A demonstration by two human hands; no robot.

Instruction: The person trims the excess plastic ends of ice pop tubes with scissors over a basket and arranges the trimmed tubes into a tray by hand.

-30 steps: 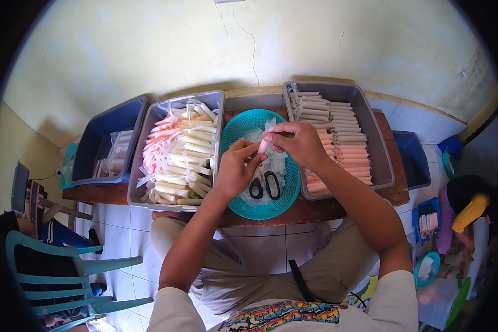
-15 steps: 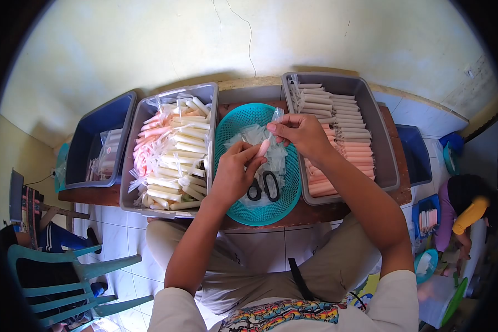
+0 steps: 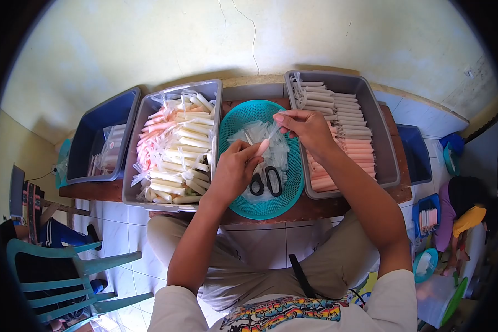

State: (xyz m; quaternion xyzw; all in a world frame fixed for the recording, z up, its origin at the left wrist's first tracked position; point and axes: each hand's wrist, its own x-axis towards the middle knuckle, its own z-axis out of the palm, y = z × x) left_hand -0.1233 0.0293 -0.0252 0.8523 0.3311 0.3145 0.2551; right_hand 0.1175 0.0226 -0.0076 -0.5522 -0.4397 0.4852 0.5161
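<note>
Head view, left hand: the left hand (image 3: 235,171) has its grip closed around the pink tube (image 3: 263,147), whose rounded tip pokes out between thumb and fingers.
Right hand: the right hand (image 3: 310,130) has its grip pinched on the clear plastic end (image 3: 273,130) just above the tube.
Pink tube: between the two hands, tilted, over the teal basket (image 3: 235,117).
Basket: on the counter (image 3: 99,191), between two grey tubs; it holds a loose heap of clear plastic pieces (image 3: 280,157).
Scissors: the black-handled scissors (image 3: 273,181) lie in the basket on the plastic, handles toward the person; the blades are partly hidden.
Left grey tub: the left grey tub (image 3: 217,105) is piled with pink tubes (image 3: 156,128) on its left and pale yellow tubes (image 3: 193,135) on its right.
Right grey tub: the right grey tub (image 3: 383,146) has brownish tubes (image 3: 349,113) in its far part and salmon tubes (image 3: 357,157) in its near part, in rows.
Dark blue tub: beyond the left grey tub, the dark blue tub (image 3: 97,122) holds some wrapped tubes (image 3: 113,146).
Floor: a teal chair (image 3: 50,286) at left; another person (image 3: 467,196) at right.
</note>
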